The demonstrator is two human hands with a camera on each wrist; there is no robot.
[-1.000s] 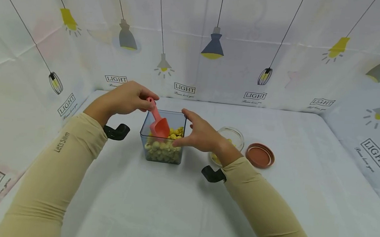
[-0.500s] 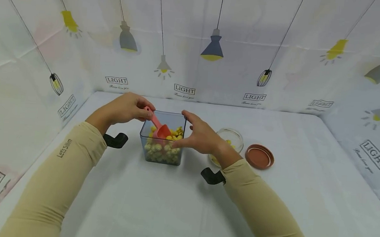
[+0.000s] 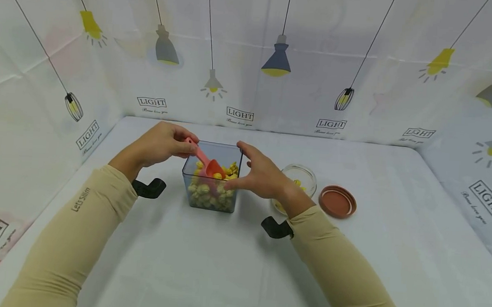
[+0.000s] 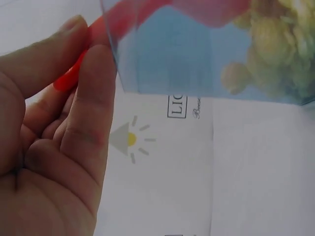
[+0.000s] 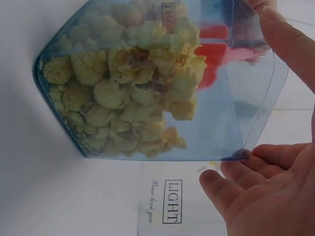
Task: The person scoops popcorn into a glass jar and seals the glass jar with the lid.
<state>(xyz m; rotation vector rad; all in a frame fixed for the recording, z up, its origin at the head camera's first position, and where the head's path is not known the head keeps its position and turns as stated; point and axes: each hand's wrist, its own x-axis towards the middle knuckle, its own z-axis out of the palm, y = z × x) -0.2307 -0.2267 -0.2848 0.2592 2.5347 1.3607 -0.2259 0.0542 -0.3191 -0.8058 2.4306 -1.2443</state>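
Note:
A pink scoop [image 3: 216, 169] leans into a clear bluish plastic box [image 3: 225, 151] that is partly filled with popcorn [image 5: 113, 93]. My left hand [image 3: 160, 142] pinches the scoop's handle between thumb and fingers, beside the box's left rim. The scoop's bowl tips down to the right among the yellow pieces, its lower part seen through the wall. On the other side, my right hand [image 3: 263, 175] grips the box near its top, the thumb at the near corner and the fingers at the far corner. The box stands upright on the white cloth.
Right of the box, partly behind my right wrist, is a round clear jar [image 3: 307, 169] with some yellow pieces inside. A reddish-brown round lid [image 3: 337, 202] lies beside it. A white curtain [image 3: 241, 79] printed with lamps rises behind the table.
My left hand has come down and slightly left, and the scoop now sits lower and more slanted in the popcorn. The right hand and the box have stayed in place.

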